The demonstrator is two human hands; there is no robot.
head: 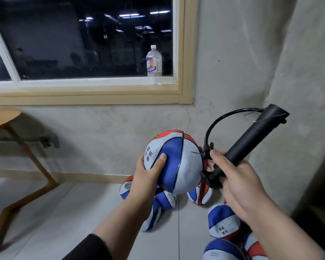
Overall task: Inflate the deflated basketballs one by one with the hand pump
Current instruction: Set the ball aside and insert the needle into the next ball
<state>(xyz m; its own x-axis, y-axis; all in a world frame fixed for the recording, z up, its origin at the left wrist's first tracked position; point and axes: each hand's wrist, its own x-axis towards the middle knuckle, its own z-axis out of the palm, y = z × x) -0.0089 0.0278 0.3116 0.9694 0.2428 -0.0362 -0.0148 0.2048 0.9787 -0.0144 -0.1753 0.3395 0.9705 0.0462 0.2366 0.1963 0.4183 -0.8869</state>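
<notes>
Left hand (148,173): grips the raised ball (174,162), thumb pressed on its blue panel.
Right hand (236,177): wrapped round the black pump (251,139).
Needle (196,152): at the ball's white panel.
Floor (64,212): more balls (223,220) below.

Pebbled rubber ball (184,162), matt black plastic pump (250,141) with glossy hose (214,122), clear plastic bottle (154,64), wooden table (2,117), rough plaster wall (233,53).
</notes>
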